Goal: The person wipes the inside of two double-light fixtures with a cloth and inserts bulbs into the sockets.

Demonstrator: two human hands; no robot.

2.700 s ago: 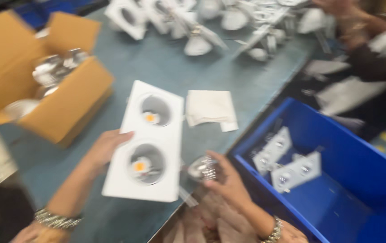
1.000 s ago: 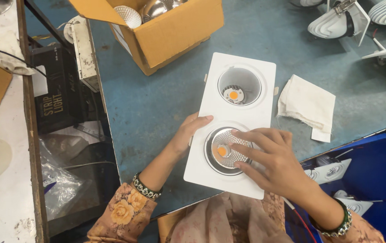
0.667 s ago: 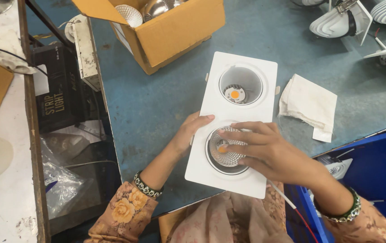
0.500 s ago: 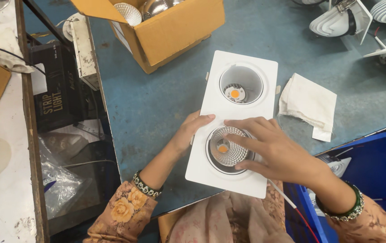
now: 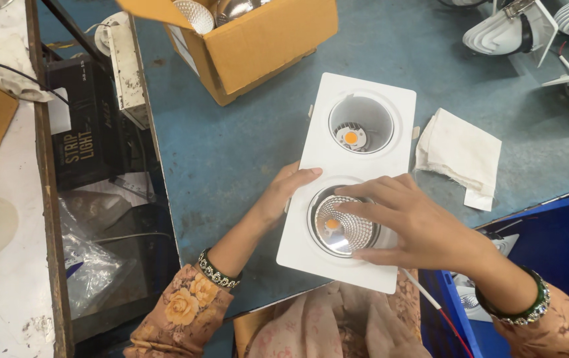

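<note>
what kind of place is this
Probably a light-fitting assembly bench: a white twin downlight housing under both hands, a cardboard box of silver reflectors, and more white lamp fittings on the blue worktable.

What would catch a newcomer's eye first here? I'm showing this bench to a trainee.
The white double downlight frame in the middle of the blue-grey table, with an orange chip in its far well. The right hand spreads its fingers over the shiny reflector in the near well, while the left hand steadies the frame's edge. A cardboard box of reflectors sits beyond.
</note>
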